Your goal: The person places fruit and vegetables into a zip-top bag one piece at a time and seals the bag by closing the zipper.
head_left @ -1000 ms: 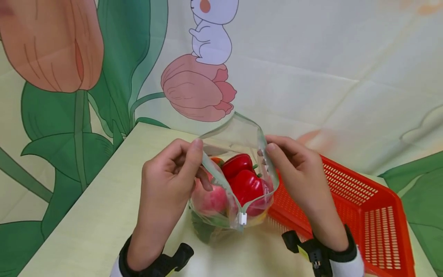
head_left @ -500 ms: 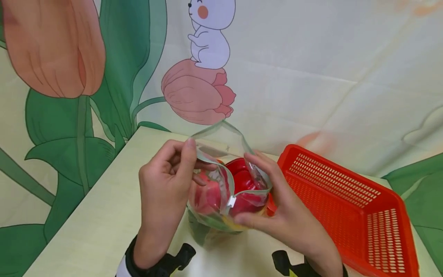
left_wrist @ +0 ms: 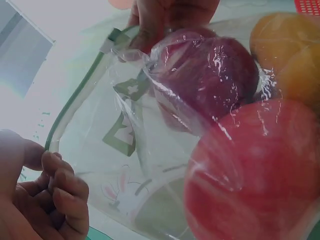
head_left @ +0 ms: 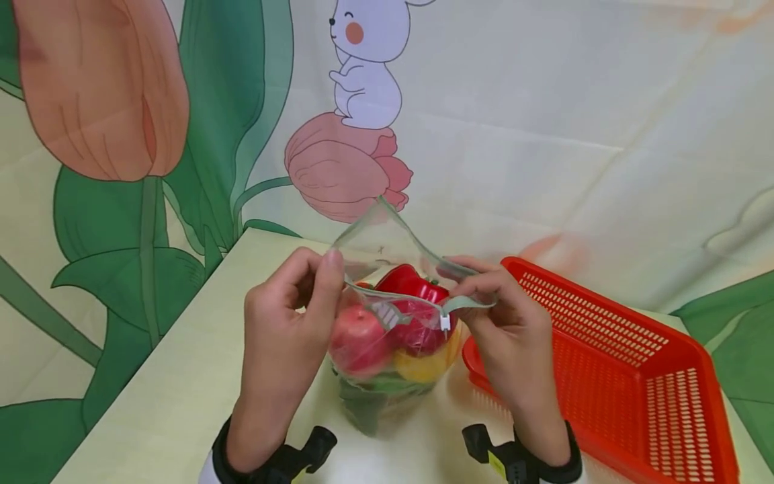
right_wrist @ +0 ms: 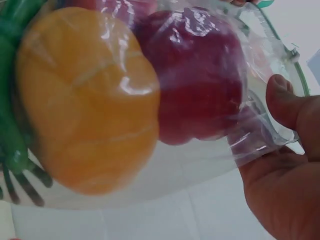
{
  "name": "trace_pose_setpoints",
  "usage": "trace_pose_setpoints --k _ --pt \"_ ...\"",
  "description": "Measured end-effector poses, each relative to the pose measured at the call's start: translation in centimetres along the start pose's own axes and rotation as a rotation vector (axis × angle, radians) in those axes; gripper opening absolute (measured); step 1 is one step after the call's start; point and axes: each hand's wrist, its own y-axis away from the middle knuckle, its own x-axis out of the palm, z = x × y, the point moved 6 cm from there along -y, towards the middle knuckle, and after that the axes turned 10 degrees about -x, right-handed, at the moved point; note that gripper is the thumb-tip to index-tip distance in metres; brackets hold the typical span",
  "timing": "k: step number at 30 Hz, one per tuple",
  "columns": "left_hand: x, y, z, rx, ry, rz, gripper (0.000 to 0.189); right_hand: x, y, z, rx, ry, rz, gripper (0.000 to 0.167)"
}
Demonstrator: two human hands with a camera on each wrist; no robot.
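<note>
A clear zip bag point(head_left: 387, 235) with a green-edged mouth stands on the table, filled with produce. Inside it show a pinkish-red round fruit point(head_left: 358, 339), red bell peppers point(head_left: 405, 279), a yellow-orange piece point(right_wrist: 90, 100) and green items point(head_left: 363, 400) at the bottom. My left hand point(head_left: 296, 323) pinches the left end of the bag's rim between thumb and fingers. At the right end of the mouth, my right hand point(head_left: 508, 323) pinches the rim close to the white slider point(head_left: 445, 323). The mouth gapes at the back, its far side rising to a peak.
A red perforated plastic basket point(head_left: 605, 376) sits on the right of the pale table point(head_left: 181, 376), just past my right hand. Behind the table hangs a cloth point(head_left: 544, 134) printed with tulips and a white rabbit.
My right hand came in over the bag's front, then moved back to grip the right end of the rim. The slider shifted right and the front rim straightened. The left hand kept its pinch.
</note>
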Motion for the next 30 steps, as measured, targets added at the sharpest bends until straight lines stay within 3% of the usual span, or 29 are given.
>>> trace_pose_setpoints --k 4,7,9,13,16,19,23,27,30 --pt "0.1 -0.6 1.0 -0.025 -0.062 0.01 0.026 -0.7 -1.2 0.3 -0.001 0.178 -0.02 0.01" --pt "0.5 -1.1 2.0 -0.103 -0.101 0.091 0.041 -1.2 -1.9 0.7 0.01 0.325 -0.018 0.009" --pt "0.9 -1.3 2.6 -0.147 -0.141 0.163 0.052 -1.3 -2.2 0.9 0.013 0.362 -0.012 0.009" --pt "1.8 -1.3 3.0 -0.133 -0.21 0.25 0.04 -1.3 -2.4 0.6 0.017 0.328 0.002 0.011" --pt "1.9 -1.2 2.7 -0.074 -0.228 0.224 0.02 -1.3 -2.5 0.3 0.01 0.294 -0.005 0.012" --pt "1.5 -1.0 2.1 -0.028 -0.199 0.192 0.016 -1.4 -2.7 -0.2 0.013 0.229 -0.037 0.013" --pt "1.2 -0.5 1.2 0.017 -0.171 0.203 0.027 -1.6 -2.5 -1.1 0.048 0.068 -0.105 0.012" --pt "0.8 -0.5 1.2 -0.033 -0.164 0.196 0.063 -1.9 -2.0 -1.7 0.077 -0.077 -0.154 0.014" --pt "0.2 -0.9 1.6 -0.058 -0.091 0.184 0.082 -1.9 -1.7 -2.2 0.095 -0.136 -0.148 0.016"
